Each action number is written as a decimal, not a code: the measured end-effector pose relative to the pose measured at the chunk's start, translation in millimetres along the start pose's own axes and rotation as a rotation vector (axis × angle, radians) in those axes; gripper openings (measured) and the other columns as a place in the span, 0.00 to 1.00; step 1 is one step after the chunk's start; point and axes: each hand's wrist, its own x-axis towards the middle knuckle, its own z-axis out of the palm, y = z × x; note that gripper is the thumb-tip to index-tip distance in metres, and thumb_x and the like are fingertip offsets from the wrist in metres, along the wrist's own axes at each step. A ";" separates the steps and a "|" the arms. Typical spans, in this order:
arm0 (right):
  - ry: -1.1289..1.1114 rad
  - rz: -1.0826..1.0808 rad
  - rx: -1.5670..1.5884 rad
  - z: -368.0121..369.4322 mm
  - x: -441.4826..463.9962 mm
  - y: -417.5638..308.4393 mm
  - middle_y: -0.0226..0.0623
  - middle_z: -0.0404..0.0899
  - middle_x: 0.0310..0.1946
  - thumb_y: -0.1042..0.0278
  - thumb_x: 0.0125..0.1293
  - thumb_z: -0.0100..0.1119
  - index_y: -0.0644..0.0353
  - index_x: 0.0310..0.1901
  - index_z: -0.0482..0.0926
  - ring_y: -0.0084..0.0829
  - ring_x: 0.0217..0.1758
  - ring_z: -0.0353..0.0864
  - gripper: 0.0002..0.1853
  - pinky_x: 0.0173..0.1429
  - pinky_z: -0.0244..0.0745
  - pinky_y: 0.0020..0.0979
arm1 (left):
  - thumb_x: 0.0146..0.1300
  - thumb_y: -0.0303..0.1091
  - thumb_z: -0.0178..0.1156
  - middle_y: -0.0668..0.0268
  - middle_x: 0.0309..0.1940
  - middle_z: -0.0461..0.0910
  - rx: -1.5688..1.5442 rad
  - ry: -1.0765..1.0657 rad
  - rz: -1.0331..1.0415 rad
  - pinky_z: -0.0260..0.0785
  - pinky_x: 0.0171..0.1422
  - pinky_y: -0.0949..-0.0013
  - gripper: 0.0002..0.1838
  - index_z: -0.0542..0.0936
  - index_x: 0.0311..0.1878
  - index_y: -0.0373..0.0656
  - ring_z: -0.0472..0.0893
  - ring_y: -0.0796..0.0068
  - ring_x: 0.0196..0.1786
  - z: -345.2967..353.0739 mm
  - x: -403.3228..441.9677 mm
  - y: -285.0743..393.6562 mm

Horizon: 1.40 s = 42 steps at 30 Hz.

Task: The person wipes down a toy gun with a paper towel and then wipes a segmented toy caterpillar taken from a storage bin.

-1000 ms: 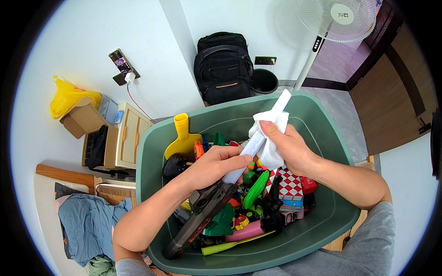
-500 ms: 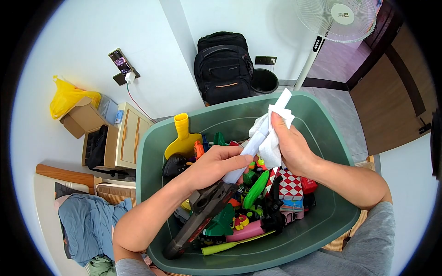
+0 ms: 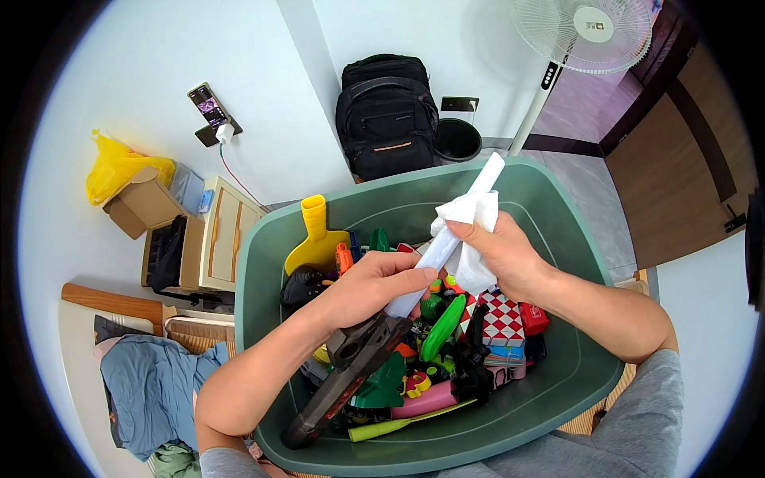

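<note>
A toy sword with a pale, translucent blade [image 3: 437, 253] and a dark handle [image 3: 343, 382] slants over a green tub [image 3: 263, 319]. My left hand [image 3: 377, 288] is wrapped round the lower blade, just above the handle. Between the thumb and fingers of my right hand [image 3: 502, 253] is a white cloth or tissue [image 3: 473, 275], folded against the upper blade, whose tip sticks out beyond it. Beneath my hands lie several toys, among them a green one [image 3: 443, 328], a red-and-white checked one [image 3: 503, 319] and a yellow shovel [image 3: 316, 239].
Beyond the tub stand a black backpack [image 3: 387, 119], a dark bin [image 3: 457, 141] and a white fan [image 3: 594, 25]. At the left are a cabinet [image 3: 227, 239], an open cardboard box [image 3: 194, 251] and blue clothing [image 3: 155, 386]. A phone [image 3: 209, 105] is on the wall.
My right hand and the white cloth moved slightly up the blade, then back down it towards my left hand. My left hand and the toy sword have stayed in place.
</note>
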 end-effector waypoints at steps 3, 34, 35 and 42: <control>-0.004 -0.023 -0.005 -0.1 -0.7 -0.5 0.41 0.78 0.41 0.49 0.68 0.55 0.65 0.51 0.71 0.30 0.41 0.82 0.24 0.42 0.80 0.33 | 0.69 0.42 0.54 0.68 0.31 0.77 0.001 0.002 -0.005 0.72 0.41 0.73 0.19 0.76 0.54 0.37 0.78 0.79 0.33 0.3 0.0 0.2; 0.263 -0.024 0.056 -9.2 7.9 -18.0 0.37 0.79 0.35 0.44 0.69 0.49 0.62 0.44 0.74 0.27 0.39 0.80 0.24 0.46 0.75 0.32 | 0.69 0.43 0.54 0.67 0.31 0.77 0.020 -0.011 0.006 0.71 0.40 0.74 0.20 0.76 0.56 0.37 0.78 0.79 0.33 5.2 -2.2 4.7; 0.251 -0.021 0.038 -10.2 8.2 -16.2 0.37 0.78 0.35 0.45 0.69 0.51 0.62 0.44 0.74 0.27 0.39 0.80 0.24 0.46 0.75 0.32 | 0.69 0.43 0.54 0.67 0.31 0.77 0.020 -0.010 0.006 0.71 0.40 0.74 0.20 0.76 0.56 0.37 0.78 0.79 0.33 5.1 -2.0 4.3; 0.157 0.021 -0.003 -2.5 2.1 -12.0 0.36 0.77 0.40 0.49 0.67 0.55 0.61 0.48 0.73 0.27 0.41 0.79 0.21 0.45 0.75 0.33 | 0.70 0.43 0.53 0.67 0.31 0.77 0.019 -0.009 -0.005 0.71 0.40 0.74 0.21 0.76 0.56 0.36 0.78 0.79 0.33 4.2 -1.3 2.6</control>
